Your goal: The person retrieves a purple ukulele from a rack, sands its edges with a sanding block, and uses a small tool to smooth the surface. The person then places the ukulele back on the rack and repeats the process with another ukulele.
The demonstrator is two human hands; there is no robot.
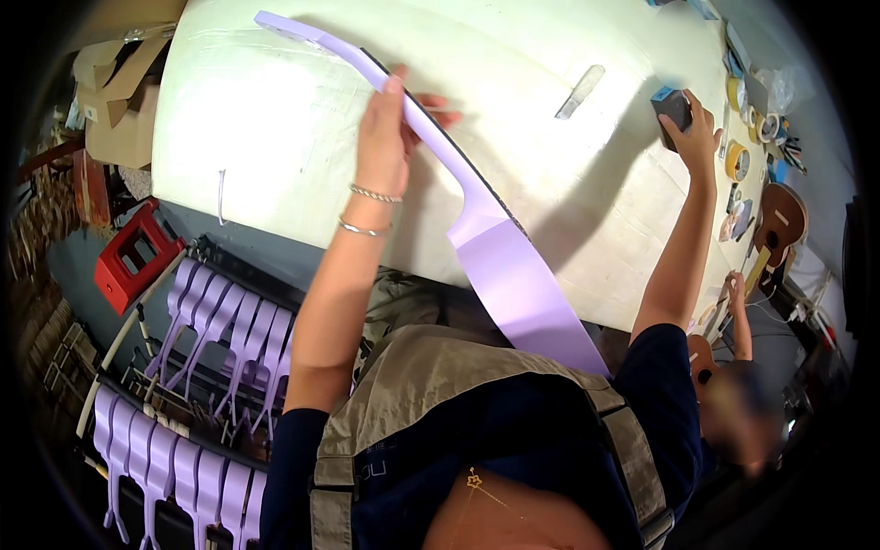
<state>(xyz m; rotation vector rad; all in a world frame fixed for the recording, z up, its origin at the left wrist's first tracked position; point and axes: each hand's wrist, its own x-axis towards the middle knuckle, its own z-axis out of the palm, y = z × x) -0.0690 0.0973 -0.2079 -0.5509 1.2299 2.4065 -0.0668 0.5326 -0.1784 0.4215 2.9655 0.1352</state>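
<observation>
A lilac guitar-shaped instrument (513,293) lies on its side, neck (440,151) reaching up-left over the white padded table (275,183), body against my front. My left hand (394,124) grips the neck below the headstock, fingers curled round it. A dark edge runs along the neck's right side. At the upper right, my right hand (697,133) holds a dark grey block (671,115) with some blue on top. A small flat metal tool (580,92) lies on the table between my hands.
Racks of lilac instrument parts (147,458) stand at lower left, near a red stool (137,252) and cardboard boxes (119,92). Tape rolls (738,160) line the table's right edge. Beyond are a brown instrument (779,220) and a co-worker (742,330) at lower right.
</observation>
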